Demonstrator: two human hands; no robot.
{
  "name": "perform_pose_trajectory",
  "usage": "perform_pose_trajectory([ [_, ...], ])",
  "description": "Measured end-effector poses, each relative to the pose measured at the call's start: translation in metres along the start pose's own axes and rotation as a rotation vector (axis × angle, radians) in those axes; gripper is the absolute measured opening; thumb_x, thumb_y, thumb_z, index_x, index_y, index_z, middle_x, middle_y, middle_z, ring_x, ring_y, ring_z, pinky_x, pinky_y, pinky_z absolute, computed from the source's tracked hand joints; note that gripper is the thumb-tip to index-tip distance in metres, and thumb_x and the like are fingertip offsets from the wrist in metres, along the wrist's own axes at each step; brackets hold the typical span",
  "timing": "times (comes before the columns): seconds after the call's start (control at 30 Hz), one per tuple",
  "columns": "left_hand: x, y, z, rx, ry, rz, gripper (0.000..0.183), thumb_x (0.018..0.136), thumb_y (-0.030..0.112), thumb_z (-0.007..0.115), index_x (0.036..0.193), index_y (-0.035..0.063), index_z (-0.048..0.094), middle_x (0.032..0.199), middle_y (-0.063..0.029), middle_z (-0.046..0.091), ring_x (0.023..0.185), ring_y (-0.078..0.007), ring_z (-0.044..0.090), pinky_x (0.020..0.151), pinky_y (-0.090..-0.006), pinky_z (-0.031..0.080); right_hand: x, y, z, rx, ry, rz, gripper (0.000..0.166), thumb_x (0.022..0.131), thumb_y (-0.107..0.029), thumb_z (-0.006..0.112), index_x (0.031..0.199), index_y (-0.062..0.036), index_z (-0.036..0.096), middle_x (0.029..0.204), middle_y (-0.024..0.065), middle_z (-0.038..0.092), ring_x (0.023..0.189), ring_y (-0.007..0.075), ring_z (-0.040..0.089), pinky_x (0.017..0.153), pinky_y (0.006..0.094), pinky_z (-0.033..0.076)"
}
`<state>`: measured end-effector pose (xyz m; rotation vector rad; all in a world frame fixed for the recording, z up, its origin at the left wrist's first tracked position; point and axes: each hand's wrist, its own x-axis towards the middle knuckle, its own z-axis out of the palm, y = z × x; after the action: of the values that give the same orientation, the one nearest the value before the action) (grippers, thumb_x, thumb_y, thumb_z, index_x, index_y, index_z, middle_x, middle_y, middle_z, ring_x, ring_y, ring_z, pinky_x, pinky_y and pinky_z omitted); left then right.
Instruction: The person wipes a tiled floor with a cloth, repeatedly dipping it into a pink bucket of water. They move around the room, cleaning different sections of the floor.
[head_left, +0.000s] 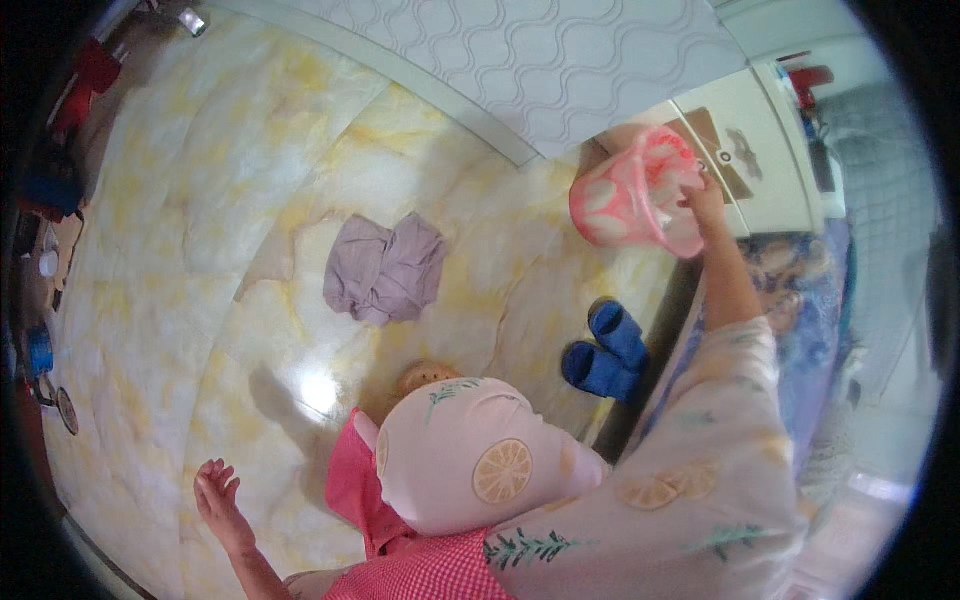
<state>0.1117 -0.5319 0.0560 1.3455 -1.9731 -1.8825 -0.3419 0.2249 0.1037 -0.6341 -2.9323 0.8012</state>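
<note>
My right hand (705, 204) grips the rim of a pink and white plastic bin (611, 196). The bin tilts, with its mouth towards the hand, beside a white cabinet (784, 184). I cannot tell whether its base touches the floor. Low on the left, my left hand (215, 491) hangs over the floor with loosely curled fingers and nothing in it. A crumpled mauve cloth (386, 270) lies on the marbled floor ahead of me.
Blue slippers (607, 352) stand on the floor by a bed (787, 300) at the right. A white panel with a wavy pattern (525, 60) rises at the top. Assorted items, among them a red one (94, 71), line the left edge.
</note>
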Motion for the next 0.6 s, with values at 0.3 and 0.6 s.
perform_pose_trajectory([
  [0.3,0.002,-0.008,-0.002,-0.007,0.004,-0.004,0.041,0.1,0.042,0.042,0.118,0.0075,0.054,0.111,-0.0057,0.059,0.098,-0.0158,0.056,0.084,-0.0299,0.044,-0.04,-0.073,0.015,-0.71,0.275,-0.296,0.071,0.078,-0.023,0.071,0.14,-0.0106,0.04,0.129,0.0177,0.055,0.12,0.0315,0.051,0.093,0.0518,0.041],
  [0.6,0.005,0.005,0.026,-0.028,-0.008,0.003,0.039,0.099,0.041,0.044,0.114,0.007,0.056,0.109,-0.0068,0.061,0.094,-0.0153,0.059,0.081,-0.0296,0.047,-0.219,-0.154,0.258,0.27,-0.46,-0.535,0.067,0.084,-0.028,0.067,0.139,-0.0046,0.037,0.141,0.0227,0.039,0.131,0.038,0.035,0.107,0.0469,0.03],
])
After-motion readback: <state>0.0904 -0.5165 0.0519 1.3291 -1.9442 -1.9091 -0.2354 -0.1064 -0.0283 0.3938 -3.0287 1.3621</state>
